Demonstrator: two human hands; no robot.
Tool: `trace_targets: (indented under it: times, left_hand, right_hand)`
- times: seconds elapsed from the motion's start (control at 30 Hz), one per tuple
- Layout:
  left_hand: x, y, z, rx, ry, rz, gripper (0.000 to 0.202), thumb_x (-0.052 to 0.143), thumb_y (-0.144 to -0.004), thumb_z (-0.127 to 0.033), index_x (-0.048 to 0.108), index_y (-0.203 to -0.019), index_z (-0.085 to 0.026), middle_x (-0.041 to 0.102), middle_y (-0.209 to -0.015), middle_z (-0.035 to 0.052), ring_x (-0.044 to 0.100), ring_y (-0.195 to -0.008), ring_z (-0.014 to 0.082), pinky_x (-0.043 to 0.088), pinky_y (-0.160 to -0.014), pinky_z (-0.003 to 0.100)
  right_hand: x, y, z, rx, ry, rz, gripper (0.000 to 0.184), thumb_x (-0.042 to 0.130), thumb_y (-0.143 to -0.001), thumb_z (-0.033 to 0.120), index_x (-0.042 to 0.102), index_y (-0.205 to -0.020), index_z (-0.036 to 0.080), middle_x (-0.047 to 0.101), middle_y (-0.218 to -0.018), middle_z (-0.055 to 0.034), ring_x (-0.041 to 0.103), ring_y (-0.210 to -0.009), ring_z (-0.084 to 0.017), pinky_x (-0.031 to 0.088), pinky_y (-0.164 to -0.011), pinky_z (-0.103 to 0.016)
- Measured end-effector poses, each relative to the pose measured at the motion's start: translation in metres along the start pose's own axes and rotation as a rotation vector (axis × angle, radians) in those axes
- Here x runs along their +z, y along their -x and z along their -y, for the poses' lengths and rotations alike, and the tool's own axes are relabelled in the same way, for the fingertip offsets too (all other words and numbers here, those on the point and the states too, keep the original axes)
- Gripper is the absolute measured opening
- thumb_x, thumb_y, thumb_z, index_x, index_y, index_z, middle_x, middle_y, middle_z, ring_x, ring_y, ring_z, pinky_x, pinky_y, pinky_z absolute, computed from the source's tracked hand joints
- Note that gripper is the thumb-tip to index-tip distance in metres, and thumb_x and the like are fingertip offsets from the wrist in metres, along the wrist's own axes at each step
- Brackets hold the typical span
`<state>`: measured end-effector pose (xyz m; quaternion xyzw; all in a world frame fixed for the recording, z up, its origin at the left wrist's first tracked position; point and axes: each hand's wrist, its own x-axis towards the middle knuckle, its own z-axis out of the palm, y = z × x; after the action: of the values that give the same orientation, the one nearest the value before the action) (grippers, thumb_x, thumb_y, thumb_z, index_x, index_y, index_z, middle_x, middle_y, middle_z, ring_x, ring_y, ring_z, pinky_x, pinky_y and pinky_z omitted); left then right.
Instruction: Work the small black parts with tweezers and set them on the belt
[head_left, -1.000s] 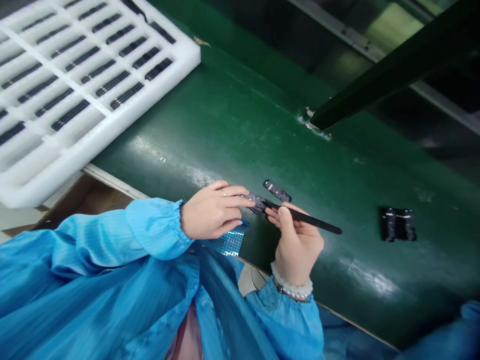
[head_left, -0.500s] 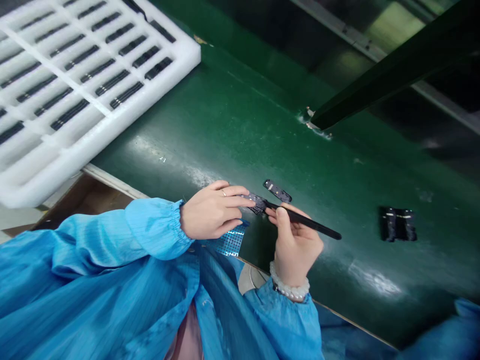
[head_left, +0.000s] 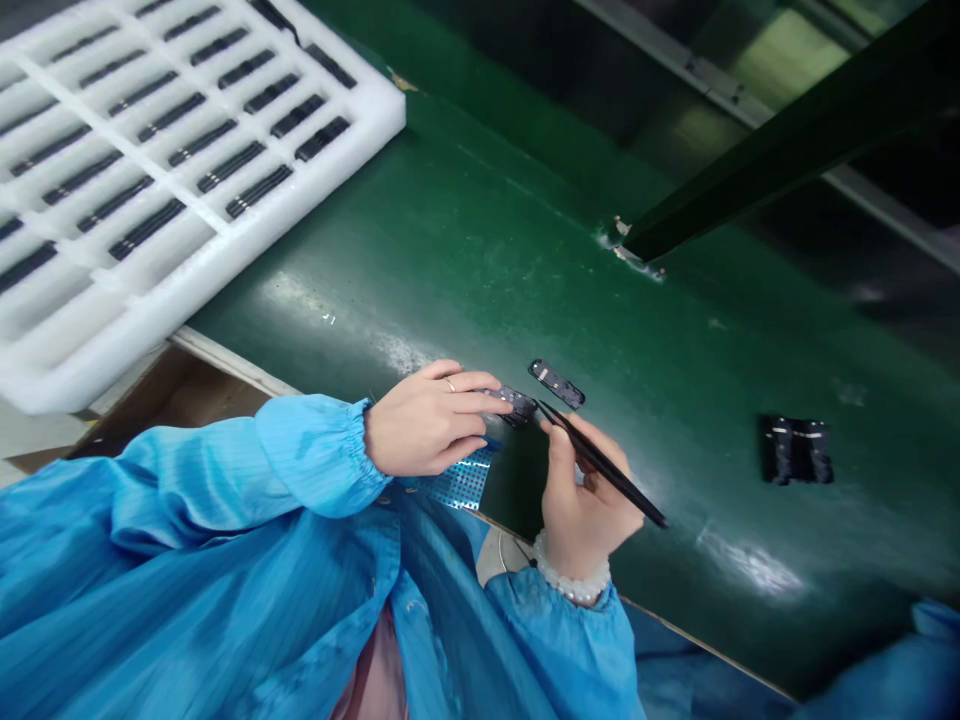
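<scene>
while the left grip (head_left: 427,421) overlies the dark part (head_left: 517,405) — pinch state not visible — the right grip (head_left: 589,500) pinches a black tool (head_left: 613,471), tip just beside the part's right end.

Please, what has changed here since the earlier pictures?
The right hand turned the black tool: its rear end swung down in the view, and its tip drew back slightly from the dark part. The left hand stays on that part; the loose black piece lies as before.
</scene>
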<state>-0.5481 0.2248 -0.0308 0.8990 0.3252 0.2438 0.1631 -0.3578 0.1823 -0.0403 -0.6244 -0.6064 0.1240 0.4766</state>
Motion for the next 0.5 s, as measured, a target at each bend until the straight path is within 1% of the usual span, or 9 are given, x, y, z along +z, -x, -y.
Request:
trace_targets:
  times: [0.07,0.13,0.2,0.27,0.33,0.37,0.43,0.5]
  left_hand:
    - [-0.001,0.001,0.001,0.013,0.001,-0.015,0.026,0.048,-0.092,-0.025,0.065,-0.074,-0.017,0.065,-0.117,0.0004,0.054,-0.115,0.02,0.034,-0.09,0.035]
    - [-0.003,0.001,0.002,0.018,-0.005,-0.037,0.025,0.048,-0.092,-0.026,0.066,-0.076,-0.017,0.063,-0.12,0.002,0.052,-0.117,0.0211,0.034,-0.091,0.036]
    - [-0.004,0.001,0.003,-0.016,-0.016,-0.054,0.023,0.05,-0.091,-0.028,0.068,-0.08,-0.019,0.058,-0.127,0.0049,0.048,-0.121,0.0238,0.034,-0.092,0.038]
    - [-0.003,0.0,0.005,-0.082,-0.019,-0.048,0.021,0.052,-0.09,-0.029,0.069,-0.083,-0.02,0.054,-0.131,0.0074,0.045,-0.124,0.0265,0.032,-0.095,0.041]
    - [-0.003,-0.001,0.007,-0.125,-0.005,-0.022,0.021,0.052,-0.089,-0.03,0.07,-0.084,-0.021,0.057,-0.127,0.0082,0.045,-0.123,0.027,0.032,-0.096,0.042]
    - [-0.002,-0.001,0.008,-0.132,0.003,-0.006,0.021,0.052,-0.089,-0.03,0.07,-0.083,-0.02,0.059,-0.122,0.0079,0.047,-0.121,0.0262,0.032,-0.095,0.042]
    - [-0.001,-0.002,0.009,-0.131,0.018,0.009,0.022,0.052,-0.089,-0.03,0.07,-0.082,-0.02,0.063,-0.113,0.0065,0.051,-0.115,0.0239,0.033,-0.094,0.039]
    - [-0.001,-0.002,0.01,-0.132,0.023,0.005,0.022,0.052,-0.089,-0.029,0.07,-0.082,-0.02,0.063,-0.109,0.0063,0.052,-0.111,0.0229,0.034,-0.092,0.038]
  right_hand:
    - [-0.002,-0.002,-0.001,0.034,-0.044,0.003,0.022,0.063,-0.082,0.018,0.064,-0.103,0.02,0.071,-0.091,-0.0042,0.07,-0.079,-0.018,0.058,-0.076,-0.036]
    - [-0.003,-0.009,-0.003,-0.006,-0.062,0.032,0.027,0.057,-0.086,0.015,0.059,-0.112,0.022,0.071,-0.094,-0.0038,0.07,-0.082,-0.017,0.057,-0.078,-0.036]
    - [-0.005,-0.02,-0.003,-0.149,-0.004,0.151,0.028,0.053,-0.087,0.013,0.058,-0.113,0.024,0.07,-0.101,-0.0042,0.067,-0.094,-0.018,0.054,-0.085,-0.039]
    - [-0.004,-0.032,-0.004,-0.31,0.1,0.331,0.024,0.057,-0.085,0.016,0.059,-0.108,0.024,0.068,-0.107,-0.0057,0.061,-0.105,-0.021,0.051,-0.09,-0.041]
    - [-0.003,-0.04,-0.004,-0.399,0.167,0.466,0.019,0.06,-0.084,0.019,0.059,-0.103,0.023,0.068,-0.106,-0.007,0.059,-0.104,-0.022,0.05,-0.088,-0.041]
    - [-0.001,-0.041,-0.003,-0.419,0.178,0.499,0.017,0.06,-0.084,0.019,0.059,-0.101,0.023,0.068,-0.102,-0.007,0.059,-0.099,-0.021,0.051,-0.086,-0.04]
    - [0.0,-0.041,-0.002,-0.449,0.169,0.513,0.014,0.059,-0.084,0.017,0.059,-0.097,0.022,0.069,-0.096,-0.0064,0.06,-0.091,-0.019,0.051,-0.082,-0.037]
    - [-0.002,-0.038,-0.004,-0.488,0.162,0.479,0.014,0.061,-0.083,0.014,0.059,-0.095,0.021,0.069,-0.095,-0.0066,0.06,-0.09,-0.019,0.051,-0.081,-0.035]
